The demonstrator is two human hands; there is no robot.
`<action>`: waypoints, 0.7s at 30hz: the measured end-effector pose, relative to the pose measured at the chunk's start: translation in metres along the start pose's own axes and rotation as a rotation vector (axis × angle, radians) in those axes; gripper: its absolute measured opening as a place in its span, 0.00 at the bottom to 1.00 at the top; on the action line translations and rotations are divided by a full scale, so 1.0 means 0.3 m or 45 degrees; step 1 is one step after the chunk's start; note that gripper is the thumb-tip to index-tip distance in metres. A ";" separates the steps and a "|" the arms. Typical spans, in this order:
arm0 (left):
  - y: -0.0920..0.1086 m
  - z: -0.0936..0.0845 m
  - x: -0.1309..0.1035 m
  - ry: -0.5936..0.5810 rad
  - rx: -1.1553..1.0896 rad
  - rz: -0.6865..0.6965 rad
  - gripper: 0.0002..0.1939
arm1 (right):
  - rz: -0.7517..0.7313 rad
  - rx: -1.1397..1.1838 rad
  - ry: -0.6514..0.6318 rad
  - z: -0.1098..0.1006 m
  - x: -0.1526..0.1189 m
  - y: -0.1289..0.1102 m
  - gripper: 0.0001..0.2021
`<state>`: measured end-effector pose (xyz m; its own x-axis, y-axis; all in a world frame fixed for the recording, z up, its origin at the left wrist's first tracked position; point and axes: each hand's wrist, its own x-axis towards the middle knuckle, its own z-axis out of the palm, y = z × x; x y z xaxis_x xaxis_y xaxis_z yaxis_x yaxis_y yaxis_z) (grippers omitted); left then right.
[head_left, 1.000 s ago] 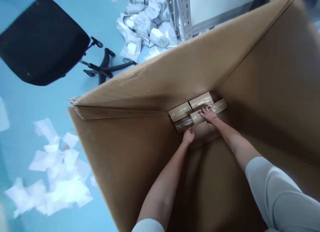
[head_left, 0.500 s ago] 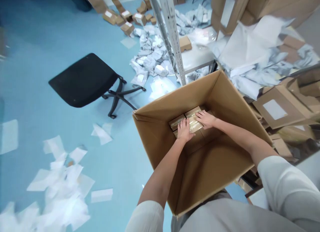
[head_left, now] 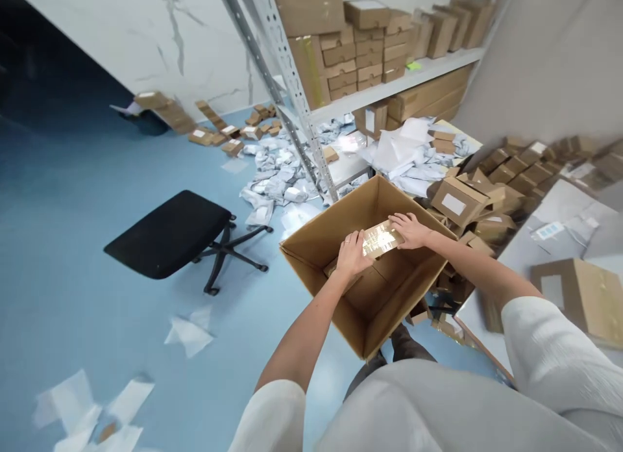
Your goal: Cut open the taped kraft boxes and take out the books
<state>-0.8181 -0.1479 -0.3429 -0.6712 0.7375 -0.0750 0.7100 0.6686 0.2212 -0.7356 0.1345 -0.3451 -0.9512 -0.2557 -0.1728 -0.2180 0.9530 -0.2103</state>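
A small cardboard box [head_left: 381, 239] with shiny clear tape over its top is held up between my two hands. My left hand [head_left: 354, 254] grips its left end, and my right hand [head_left: 409, 231] closes on its right end. Below and around it is a large open cardboard carton [head_left: 311, 241], tilted in view, with its walls standing up on all sides. On the carton's floor, partly covered by my left hand and forearm, lies another small cardboard box [head_left: 331, 267].
To the left stands a black office chair [head_left: 170, 234]. A metal shelving rack [head_left: 292, 82] with stacked boxes rises behind the carton. Grey-white parcels [head_left: 277, 173] lie heaped on the floor. More boxes crowd the right, beside a white table [head_left: 520, 263]; paper sheets [head_left: 189, 335] litter the floor.
Both hands have lifted the taped box up from the carton's floor toward its opening. My view has tilted up, bringing the shelves and the right-hand table into sight.
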 end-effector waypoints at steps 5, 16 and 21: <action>0.112 -0.137 -0.012 0.009 0.006 0.242 0.60 | 0.243 0.013 0.063 -0.122 -0.245 -0.082 0.42; 0.513 -0.187 0.061 -0.305 -0.032 0.726 0.65 | 0.637 0.133 0.332 -0.097 -0.862 -0.192 0.36; 0.716 -0.130 0.048 -0.504 -0.012 0.945 0.65 | 0.793 0.193 0.348 -0.011 -1.123 -0.276 0.34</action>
<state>-0.6835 0.0025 -0.2584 0.0951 0.9655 -0.2424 0.9347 -0.0028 0.3555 -0.3979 0.1423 -0.2664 -0.9144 0.4003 -0.0607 0.4001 0.8707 -0.2859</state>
